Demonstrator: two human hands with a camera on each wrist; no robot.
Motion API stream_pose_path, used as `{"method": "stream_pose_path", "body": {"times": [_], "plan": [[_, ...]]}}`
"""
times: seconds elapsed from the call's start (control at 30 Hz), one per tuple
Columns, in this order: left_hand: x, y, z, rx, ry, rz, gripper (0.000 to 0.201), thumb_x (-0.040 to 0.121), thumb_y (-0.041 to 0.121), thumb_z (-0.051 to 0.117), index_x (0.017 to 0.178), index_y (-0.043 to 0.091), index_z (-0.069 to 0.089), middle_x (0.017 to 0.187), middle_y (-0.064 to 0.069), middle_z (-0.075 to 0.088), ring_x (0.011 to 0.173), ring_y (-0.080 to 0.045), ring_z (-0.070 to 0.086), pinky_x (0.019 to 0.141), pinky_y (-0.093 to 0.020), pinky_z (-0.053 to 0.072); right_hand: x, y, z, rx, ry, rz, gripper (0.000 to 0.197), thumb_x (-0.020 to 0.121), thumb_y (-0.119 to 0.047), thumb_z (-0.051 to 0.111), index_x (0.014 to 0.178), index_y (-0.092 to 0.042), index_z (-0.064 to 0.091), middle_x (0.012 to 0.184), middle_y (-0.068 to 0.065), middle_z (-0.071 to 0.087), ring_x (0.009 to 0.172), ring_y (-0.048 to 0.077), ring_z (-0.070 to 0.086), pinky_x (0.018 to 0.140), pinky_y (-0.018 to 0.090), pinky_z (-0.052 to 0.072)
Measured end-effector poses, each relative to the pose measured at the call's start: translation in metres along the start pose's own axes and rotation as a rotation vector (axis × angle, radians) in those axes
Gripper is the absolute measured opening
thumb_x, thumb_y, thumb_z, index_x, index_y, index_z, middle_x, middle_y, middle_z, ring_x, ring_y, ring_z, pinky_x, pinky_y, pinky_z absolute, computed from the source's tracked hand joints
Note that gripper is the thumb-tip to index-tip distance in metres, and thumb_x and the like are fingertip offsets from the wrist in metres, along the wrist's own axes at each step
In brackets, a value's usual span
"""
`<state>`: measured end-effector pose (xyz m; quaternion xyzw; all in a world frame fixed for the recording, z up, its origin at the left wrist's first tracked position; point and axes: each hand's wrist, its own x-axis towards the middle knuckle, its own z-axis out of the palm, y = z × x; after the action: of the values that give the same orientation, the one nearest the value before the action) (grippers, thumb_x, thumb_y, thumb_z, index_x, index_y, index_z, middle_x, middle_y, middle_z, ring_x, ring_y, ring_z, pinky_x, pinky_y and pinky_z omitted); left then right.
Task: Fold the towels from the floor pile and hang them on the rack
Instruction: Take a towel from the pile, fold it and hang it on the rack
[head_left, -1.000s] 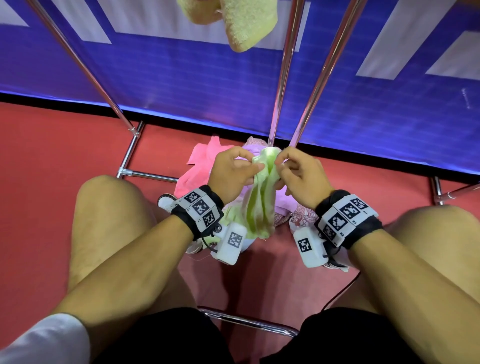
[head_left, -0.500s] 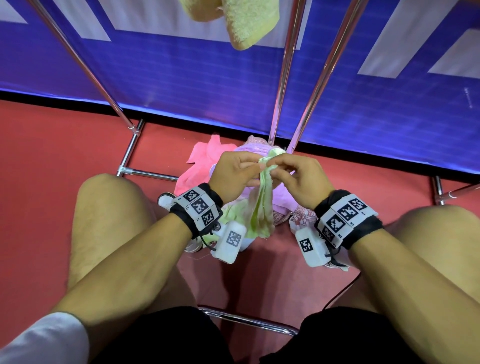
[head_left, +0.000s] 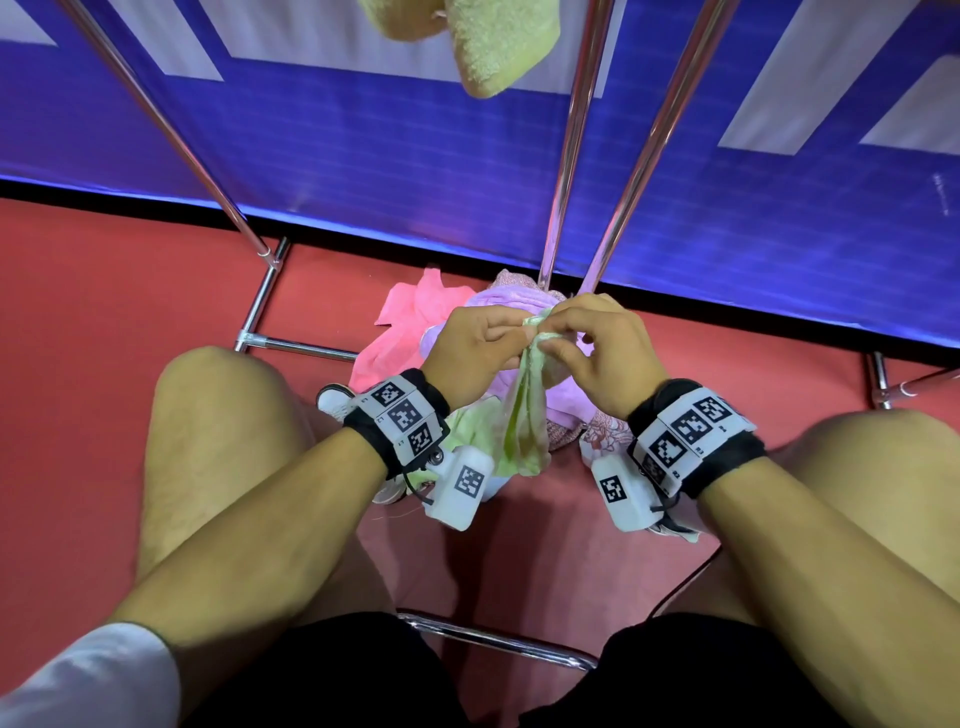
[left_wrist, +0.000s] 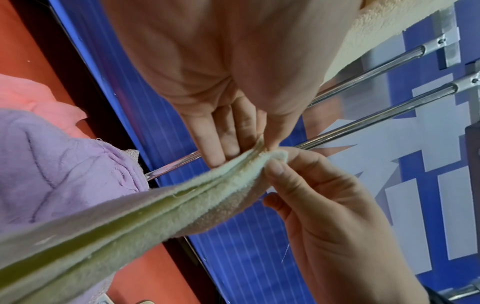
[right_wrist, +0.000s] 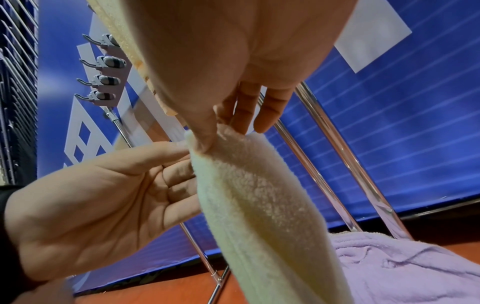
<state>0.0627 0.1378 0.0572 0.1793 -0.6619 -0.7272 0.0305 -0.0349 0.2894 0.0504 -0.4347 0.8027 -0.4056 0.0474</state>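
Above the floor pile (head_left: 415, 332) at twelve o'clock, left hand (head_left: 475, 351) and right hand (head_left: 605, 353) pinch the pale green towel (head_left: 524, 415)'s matched corners; they should keep edges flush before creasing.

Open red floor (head_left: 130, 322) lies left of the knees. Ahead, two slanted chrome rack poles (head_left: 613, 218) rise just beyond the floor pile (head_left: 415, 322), a narrow gap between them; a third pole (head_left: 171, 130) stands well left. Yellow towel (head_left: 493, 47) overhangs above.
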Motion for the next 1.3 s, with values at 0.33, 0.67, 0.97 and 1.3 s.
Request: {"method": "stream_pose_path", "body": {"times": [0.33,0.67,0.97,1.3], "plan": [[0.001,-0.001,-0.002,0.058,-0.075,-0.035,0.022,0.099,0.005,0.052,0.11,-0.01,0.062,0.089,-0.015,0.069,0.078,-0.018,0.07,0.082,-0.037,0.058,-0.003,-0.001,-0.003,-0.013,-0.006,0.003,0.006,0.084,-0.019,0.074,0.088,-0.014,0.073,0.084,-0.003,0.067,0.082,0.007,0.047,0.076,0.019,0.034],[0.007,-0.014,-0.007,0.297,-0.068,0.114,0.044,0.092,0.045,0.054,0.096,0.003,0.066,0.085,-0.038,0.059,0.072,-0.037,0.058,0.077,-0.068,0.049,-0.005,-0.003,0.004,-0.002,-0.031,0.028,0.007,0.084,-0.016,0.074,0.089,-0.011,0.07,0.101,0.002,0.065,0.095,0.02,0.055,0.086,0.028,0.041],[0.009,-0.017,-0.006,0.336,-0.11,0.147,0.042,0.094,0.038,0.047,0.094,0.0,0.063,0.086,-0.031,0.062,0.077,-0.047,0.06,0.077,-0.064,0.05,-0.004,0.0,0.004,0.001,-0.074,0.037,0.007,0.086,-0.016,0.071,0.088,-0.011,0.067,0.096,0.002,0.065,0.094,0.02,0.055,0.086,0.018,0.037],[0.005,-0.008,-0.008,0.262,-0.16,0.108,0.048,0.094,0.035,0.053,0.104,-0.012,0.063,0.094,-0.023,0.063,0.088,-0.025,0.056,0.088,-0.065,0.048,-0.001,0.005,0.0,0.008,-0.031,0.066,0.012,0.081,-0.017,0.078,0.083,-0.011,0.068,0.094,0.001,0.066,0.091,0.018,0.056,0.085,0.012,0.036]]}}
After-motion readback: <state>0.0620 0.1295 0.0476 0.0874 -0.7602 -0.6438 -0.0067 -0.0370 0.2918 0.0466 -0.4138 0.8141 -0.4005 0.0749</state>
